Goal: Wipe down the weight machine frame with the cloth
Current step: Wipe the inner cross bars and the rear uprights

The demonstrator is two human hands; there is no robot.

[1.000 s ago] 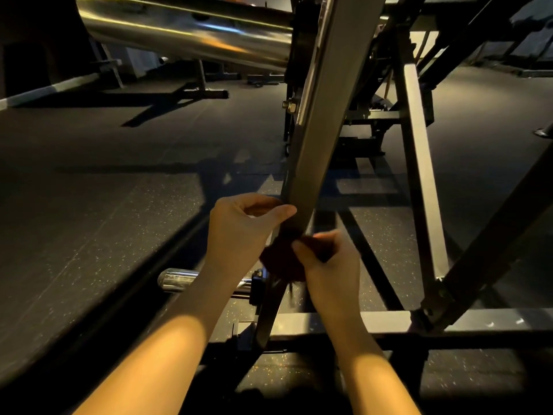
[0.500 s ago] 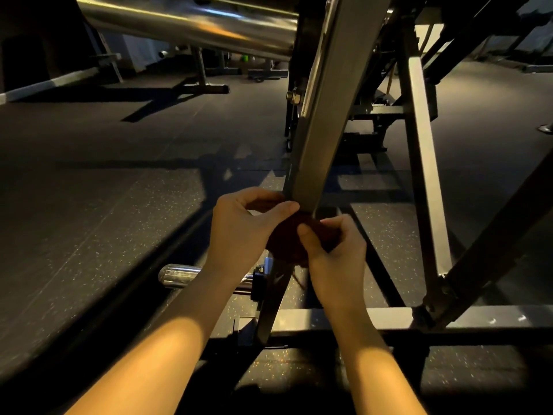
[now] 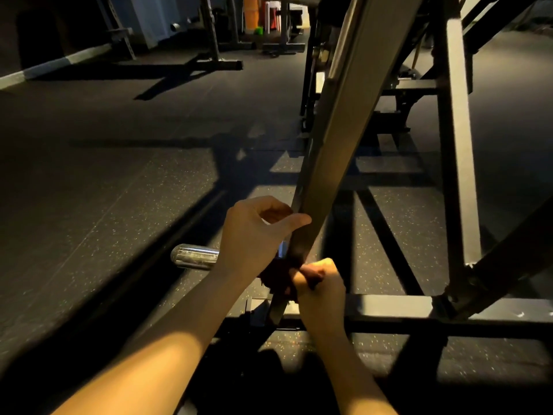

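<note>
A dark cloth [image 3: 273, 278] is held at the lower end of the weight machine's slanted frame bar [image 3: 329, 163].
The cloth, reddish-brown and bunched, is pinched against the grey metal by the curled right hand [image 3: 320, 284], just above the base rail [image 3: 389, 307]. The bar is gripped higher up by the left hand [image 3: 254, 232], thumb laid across its face. A chrome peg [image 3: 194, 256] is seen beside the left wrist.

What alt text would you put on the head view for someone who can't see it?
A person's right hand holds a dark cloth against the lower end of a slanted metal beam of a weight machine, while the left hand grips the beam just above. A chrome peg sticks out to the left, low over a dark speckled floor.
</note>
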